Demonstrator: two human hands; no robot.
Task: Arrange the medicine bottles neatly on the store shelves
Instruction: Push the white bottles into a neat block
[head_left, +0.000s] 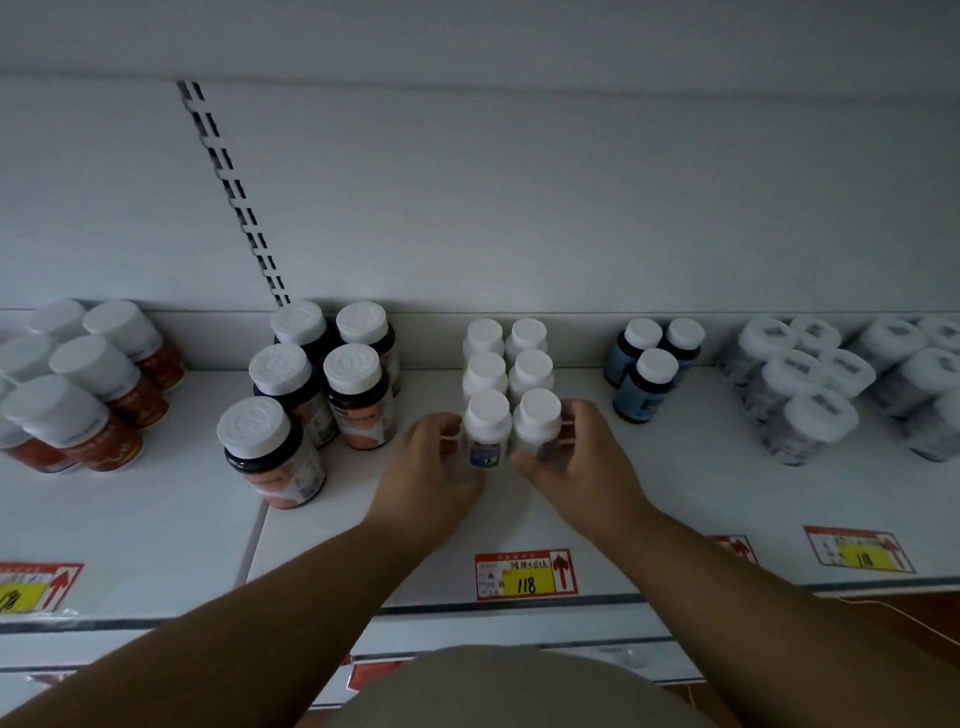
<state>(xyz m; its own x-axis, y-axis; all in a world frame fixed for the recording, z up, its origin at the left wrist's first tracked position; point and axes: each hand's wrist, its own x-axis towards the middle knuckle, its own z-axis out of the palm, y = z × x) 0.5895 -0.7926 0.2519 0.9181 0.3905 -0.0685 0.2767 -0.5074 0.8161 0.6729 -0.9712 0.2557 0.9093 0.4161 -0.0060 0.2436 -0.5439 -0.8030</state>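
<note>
I see six small white plastic bottles (511, 387) standing upright, caps up, in two columns running front to back on the white metal shelf (675, 493). My left hand (431, 467) curls around the front-left bottle (487, 428); my right hand (582, 457) curls around the front-right bottle (537, 423). A red-and-yellow price tag (525, 574) marks the shelf edge.

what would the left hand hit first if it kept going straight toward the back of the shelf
Probably the front left white bottle, which the left hand already grips; behind it stand two more white bottles.
</note>
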